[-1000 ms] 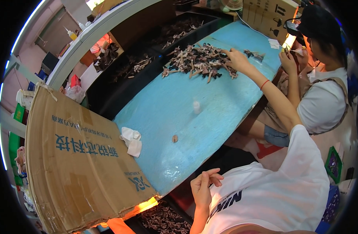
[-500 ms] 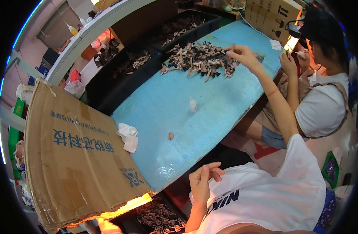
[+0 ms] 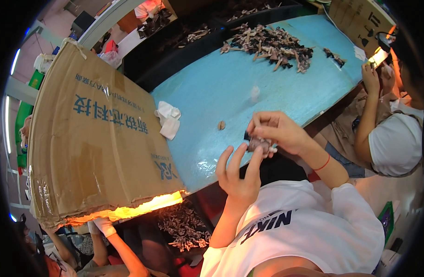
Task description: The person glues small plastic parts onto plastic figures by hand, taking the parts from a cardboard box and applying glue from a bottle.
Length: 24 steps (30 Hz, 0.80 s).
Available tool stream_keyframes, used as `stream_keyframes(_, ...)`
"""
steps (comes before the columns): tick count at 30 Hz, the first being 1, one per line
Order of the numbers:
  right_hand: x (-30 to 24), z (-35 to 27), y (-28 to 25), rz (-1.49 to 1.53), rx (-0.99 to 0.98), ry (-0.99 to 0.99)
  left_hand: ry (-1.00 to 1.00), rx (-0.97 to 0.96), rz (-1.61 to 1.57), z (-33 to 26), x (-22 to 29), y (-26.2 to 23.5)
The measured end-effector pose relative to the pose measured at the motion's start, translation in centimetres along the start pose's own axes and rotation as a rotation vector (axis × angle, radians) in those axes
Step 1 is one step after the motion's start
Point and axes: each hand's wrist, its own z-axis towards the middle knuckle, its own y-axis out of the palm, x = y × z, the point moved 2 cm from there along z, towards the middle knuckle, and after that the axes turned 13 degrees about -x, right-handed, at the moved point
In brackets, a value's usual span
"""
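**Small dark part held between both hands above the tabletop edge**

The right hand (image 3: 279, 131) has its grip clenched on a small dark part (image 3: 259, 144) with a pale end, pinched between thumb and fingertips. The left hand (image 3: 238, 173) sits just below and to the left of that grip, fingers spread and raised, with at least one fingertip touching the part from beneath; whether its grip is actually closed on the part cannot be told. The part is off the surface, held over the near edge of the blue tabletop (image 3: 212, 87).

Handling judgement: the part looks light and stiff, small enough for a fingertip pinch. It appears to have thin projecting pieces, so hold it by the darker body, not by the pale tip, which may bend or snap. Little force should be needed; too loose a pinch risks dropping it into the gap below the grip.

Surroundings, relative to the grip:
- A small brown piece (image 3: 221, 125) lies on the tabletop just to the left.
- White crumpled cloths (image 3: 168, 119) lie further left, beside a large cardboard sheet (image 3: 91, 134).
- A pile of similar dark parts (image 3: 269, 44) lies well beyond.
- A co-worker's hand (image 3: 371, 76) works far to the right.
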Motion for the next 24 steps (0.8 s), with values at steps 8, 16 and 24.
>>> stream_keyframes(8,3.7,0.1,1.5,-0.131,-0.069,-0.024,-0.056,-0.053,-0.344,-3.8,-3.2,0.2)
stream_keyframes(16,3.0,0.3,-2.2,-0.612,0.330,-0.051,-0.614,0.064,-1.006,-5.7,-5.8,0.0)
stream_keyframes(24,3.7,3.6,-12.1,-1.091,0.596,-0.214,-0.884,0.142,-1.464,-5.6,-5.6,0.5)
